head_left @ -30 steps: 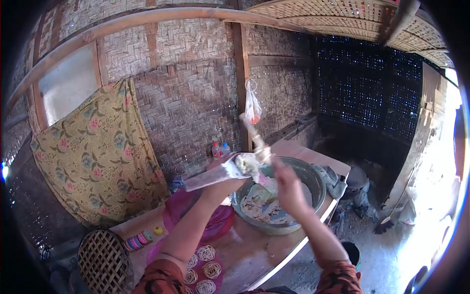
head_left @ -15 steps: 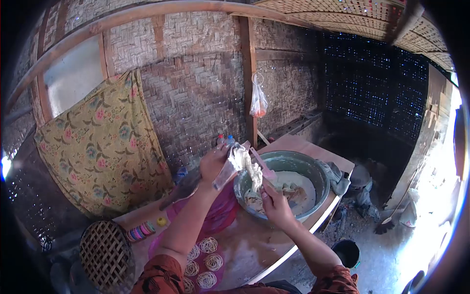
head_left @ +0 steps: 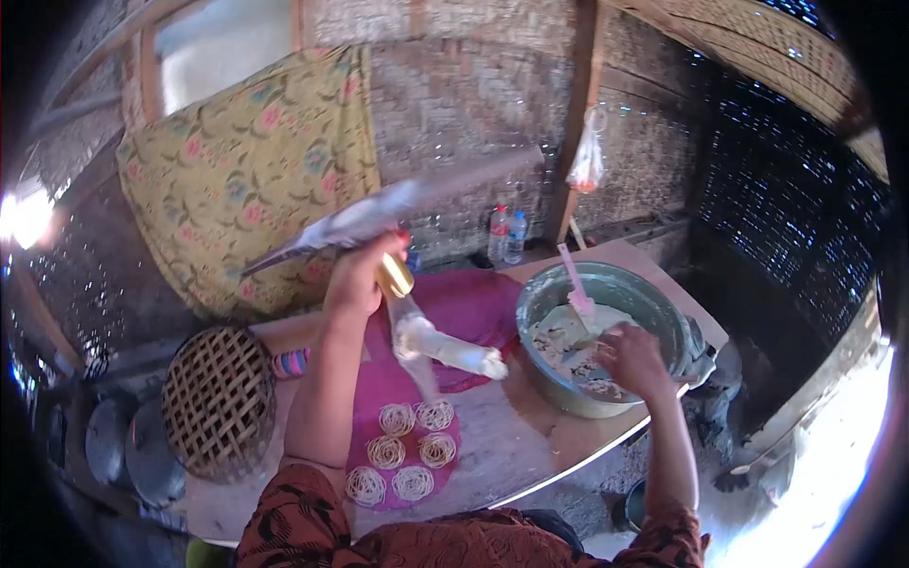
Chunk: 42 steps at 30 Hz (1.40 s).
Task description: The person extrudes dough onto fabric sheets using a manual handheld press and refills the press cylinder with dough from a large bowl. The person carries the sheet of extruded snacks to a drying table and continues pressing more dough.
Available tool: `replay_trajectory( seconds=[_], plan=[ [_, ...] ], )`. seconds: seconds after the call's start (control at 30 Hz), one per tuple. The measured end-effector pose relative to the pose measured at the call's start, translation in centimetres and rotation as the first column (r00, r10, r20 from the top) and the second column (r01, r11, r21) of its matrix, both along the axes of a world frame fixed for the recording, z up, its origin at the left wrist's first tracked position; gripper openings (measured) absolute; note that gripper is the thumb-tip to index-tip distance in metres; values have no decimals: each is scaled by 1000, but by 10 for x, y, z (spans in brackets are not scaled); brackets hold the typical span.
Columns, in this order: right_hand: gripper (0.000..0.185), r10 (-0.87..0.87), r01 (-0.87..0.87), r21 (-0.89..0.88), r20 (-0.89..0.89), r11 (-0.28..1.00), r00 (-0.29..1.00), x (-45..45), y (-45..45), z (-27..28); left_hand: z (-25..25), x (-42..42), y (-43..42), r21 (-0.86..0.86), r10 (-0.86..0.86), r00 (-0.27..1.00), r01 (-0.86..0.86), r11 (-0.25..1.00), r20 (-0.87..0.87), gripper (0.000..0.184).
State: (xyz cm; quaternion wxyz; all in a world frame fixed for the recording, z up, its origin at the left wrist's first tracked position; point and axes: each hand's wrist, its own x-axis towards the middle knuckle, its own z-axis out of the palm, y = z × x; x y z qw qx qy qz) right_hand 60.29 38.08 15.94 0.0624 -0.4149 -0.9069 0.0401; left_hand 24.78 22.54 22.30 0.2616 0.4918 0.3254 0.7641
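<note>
My left hand (head_left: 355,276) is raised over the table, closed around a long-handled press (head_left: 417,194). It is blurred by motion. Below the fist a gold-coloured cylinder (head_left: 395,275) shows, and a pale tube (head_left: 459,352) with white dough at its end. My right hand (head_left: 632,358) is down in a large grey-green basin (head_left: 653,284), its fingers bent together over the pale dough (head_left: 606,327). A bluish flat piece shows by the fingertips; whether they grip it is hard to see. Close by, a pink spatula (head_left: 575,276) leans in the basin.
Several coiled noodle nests (head_left: 386,452) lie on a purple sheet (head_left: 454,298). A woven basket (head_left: 218,402) stands at the left. Two bottles (head_left: 514,237) stand at the back. A cloth (head_left: 701,355) hangs on the basin's right rim. The table edge (head_left: 568,456) runs along the front.
My left hand has swung left and tilted the press, bringing its long handle into view. My right hand has moved away from the press and down into the basin. The view has shifted.
</note>
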Motion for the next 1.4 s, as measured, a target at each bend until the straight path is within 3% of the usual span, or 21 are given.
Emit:
replay_trajectory(
  seconds=[0.07, 0.1, 0.13, 0.2, 0.23, 0.3, 0.37, 0.43, 0.47, 0.5, 0.53, 0.57, 0.63, 0.7, 0.77, 0.97, 1.03, 1.17, 1.27, 1.33, 1.4],
  plan=[
    [59, 367, -603, -223, -618, 766, 695, -53, -43, 3, 5, 10, -21, 248, -336, 898, 270, 930, 283, 5],
    [72, 126, -764, -491, -802, 418, 584, -80, -68, -14, -5, 11, -27, 284, -402, 849, 314, 906, 344, 13],
    [85, -190, -842, -539, -823, -36, 535, -105, -93, -31, -17, 13, -31, 312, -434, 786, 320, 895, 440, 14],
    [97, -482, -762, -286, -634, -581, 605, -137, -135, -43, -50, 6, -36, 335, -489, 634, 356, 872, 599, 18],
    [95, -536, -617, -57, -437, -785, 722, -151, -150, -56, -64, 6, -45, 237, -345, 720, 251, 939, 602, 17],
    [87, -503, -559, -34, -393, -829, 770, -164, -166, -65, -106, -15, -65, -9, -6, 802, 14, 1000, 597, 27],
    [71, -594, -703, -336, -377, -627, 711, -162, -163, -52, -158, -39, -94, -313, 599, 769, -526, 791, 223, 38],
    [69, -614, -812, -571, -600, -121, 513, -173, -146, -53, -165, -27, -131, 271, -67, 650, -220, 937, 757, 41],
    [69, -547, -849, -529, -714, 13, 437, -178, -142, -52, -167, -21, -147, 90, 110, 750, -221, 971, 652, 41],
    [69, -461, -874, -464, -813, 142, 357, -181, -137, -51, -165, -18, -158, -378, 469, 879, -408, 831, 83, 42],
    [57, -221, -912, -355, -925, 207, 310, -182, -124, -52, -153, -7, -169, -510, 414, 793, -606, 610, -447, 42],
    [57, -217, -906, -375, -918, 197, 332, -190, -129, -47, -139, 2, -176, -497, 271, 684, -697, 518, -677, 43],
    [66, 300, -809, 34, -937, 587, 178, -204, -143, -33, -122, 12, -180, -461, 89, 554, -761, 456, -827, 43],
    [83, 380, -855, -107, -863, 507, 333, -202, -133, -39, -112, 11, -184, -456, 20, 516, -773, 441, -856, 44],
    [90, 694, -861, 58, -621, 505, 365, -206, -139, -18, -114, 6, -193, -488, 54, 597, -702, 519, -800, 44],
    [94, 811, -907, -86, -419, 411, 408, -213, -145, 0, -165, 19, -187, -432, 191, 892, -374, 821, -409, 38],
    [93, 807, -883, -151, -360, 445, 468, -209, -149, -11, -158, 25, -173, -661, -174, 859, -225, 716, -481, 35],
    [94, 746, -776, -438, -288, 455, 600, -212, -143, -21, -208, 28, -158, -703, -280, 865, -110, 703, -415, 37],
    [100, 250, -530, -831, -556, -169, 793, -202, -109, -35, -229, 20, -152, -637, -215, 916, -55, 769, -338, 44],
    [103, 38, -411, -638, -569, -651, 822, -186, -89, -59, -203, 3, -156, -642, -257, 954, 100, 760, -156, 81],
    [106, -2, -293, -466, -530, -835, 848, -177, -80, -78, -169, -21, -143, -289, -112, 938, 13, 957, -329, 96]
  ],
)
